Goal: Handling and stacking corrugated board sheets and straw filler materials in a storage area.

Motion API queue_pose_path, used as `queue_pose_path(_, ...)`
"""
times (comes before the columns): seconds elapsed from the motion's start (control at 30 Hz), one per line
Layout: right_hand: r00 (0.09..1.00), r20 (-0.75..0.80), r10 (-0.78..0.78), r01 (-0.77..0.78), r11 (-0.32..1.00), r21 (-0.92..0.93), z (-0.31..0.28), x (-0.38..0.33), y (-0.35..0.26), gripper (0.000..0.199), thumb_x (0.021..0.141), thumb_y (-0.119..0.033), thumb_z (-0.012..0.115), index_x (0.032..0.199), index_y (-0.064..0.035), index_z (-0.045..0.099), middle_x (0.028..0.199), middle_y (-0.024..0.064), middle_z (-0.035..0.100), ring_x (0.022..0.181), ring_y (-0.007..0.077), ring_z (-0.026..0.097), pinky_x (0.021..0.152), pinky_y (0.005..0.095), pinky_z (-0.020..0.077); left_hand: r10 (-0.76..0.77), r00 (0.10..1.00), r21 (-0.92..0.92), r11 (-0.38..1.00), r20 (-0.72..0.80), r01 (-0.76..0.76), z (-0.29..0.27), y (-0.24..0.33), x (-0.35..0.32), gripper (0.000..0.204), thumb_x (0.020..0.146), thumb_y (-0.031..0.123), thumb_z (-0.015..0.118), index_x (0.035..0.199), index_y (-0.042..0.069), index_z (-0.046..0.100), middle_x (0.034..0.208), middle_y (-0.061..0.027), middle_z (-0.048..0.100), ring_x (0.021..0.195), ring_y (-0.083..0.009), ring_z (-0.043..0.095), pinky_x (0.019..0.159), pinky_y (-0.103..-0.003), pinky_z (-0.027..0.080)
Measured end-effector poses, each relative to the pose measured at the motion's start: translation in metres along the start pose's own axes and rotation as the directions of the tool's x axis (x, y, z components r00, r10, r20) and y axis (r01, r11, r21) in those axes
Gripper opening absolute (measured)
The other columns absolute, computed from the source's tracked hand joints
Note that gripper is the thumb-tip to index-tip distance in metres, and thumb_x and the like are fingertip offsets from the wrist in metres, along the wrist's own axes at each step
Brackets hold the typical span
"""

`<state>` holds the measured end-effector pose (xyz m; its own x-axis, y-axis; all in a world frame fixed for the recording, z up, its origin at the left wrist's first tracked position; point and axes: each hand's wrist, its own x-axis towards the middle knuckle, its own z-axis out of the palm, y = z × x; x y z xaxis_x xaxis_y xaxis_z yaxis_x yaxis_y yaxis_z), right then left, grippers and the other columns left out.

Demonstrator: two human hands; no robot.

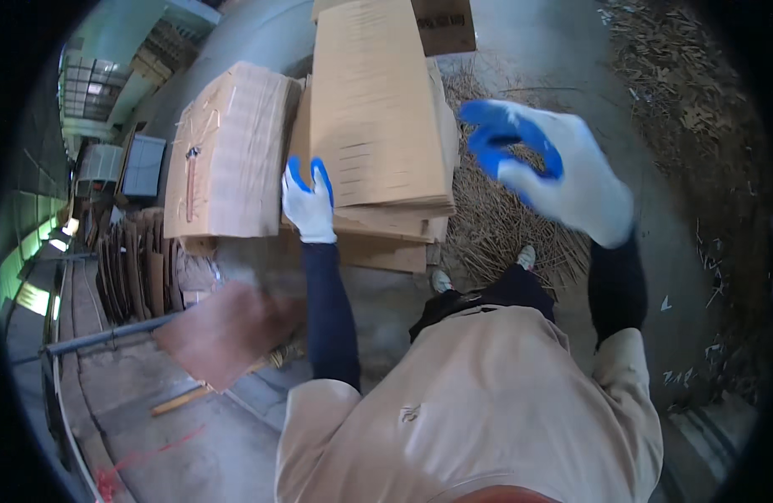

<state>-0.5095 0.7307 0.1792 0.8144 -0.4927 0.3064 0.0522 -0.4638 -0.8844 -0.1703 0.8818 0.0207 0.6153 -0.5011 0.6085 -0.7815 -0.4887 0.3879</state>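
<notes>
Both my hands wear white gloves with blue-coated fingers. My left hand [308, 201] is at the left edge of a stack of slit cardboard sheets [378, 109], its thumb and fingers apart; whether it touches the sheets I cannot tell. Out to the right of that stack, my right hand [562, 163] hangs in the air, fingers curved with a gap to the thumb and nothing visible between them. Left of the sheets stands a thick pile of cardboard [252, 151]. On its top lies a slim tool with a reddish handle [190, 184].
Thin cardboard scraps [504, 222] cover the floor beside the stack, and a larger scrap heap [684, 71] spreads at the far right. Upright cardboard pieces [135, 272] lean together at left. A reddish-brown sheet [227, 327] lies near a metal pipe [110, 337].
</notes>
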Motion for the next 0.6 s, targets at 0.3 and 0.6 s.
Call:
queue_pose_path(0.3,0.571,0.547,-0.612,0.637,0.751,0.175,-0.081,-0.007,-0.059,0.041,0.079,-0.01,0.063,0.118,0.0034,0.059,0.098,0.0146,0.069,0.089,0.0237,0.068,0.08,0.0346,0.0536,0.142,0.927,0.211,0.952,0.346,-0.224,0.072,0.108,0.065,0.064,0.085,0.052,0.064,0.123,0.001,0.057,0.112,-0.0211,0.063,0.105,-0.0383,0.06,0.088,-0.047,0.049)
queue_pose_path(0.6,0.446,0.586,-0.677,0.64,0.699,0.32,-0.116,0.045,-0.013,0.04,0.076,-0.016,0.065,0.111,0.0022,0.06,0.092,0.0145,0.067,0.086,0.027,0.067,0.076,0.0362,0.0542,0.254,0.892,0.335,0.859,0.375,-0.386,0.135,0.087,0.085,0.068,0.088,0.053,0.06,0.12,-0.006,0.056,0.11,-0.0258,0.062,0.105,-0.0421,0.058,0.089,-0.047,0.048)
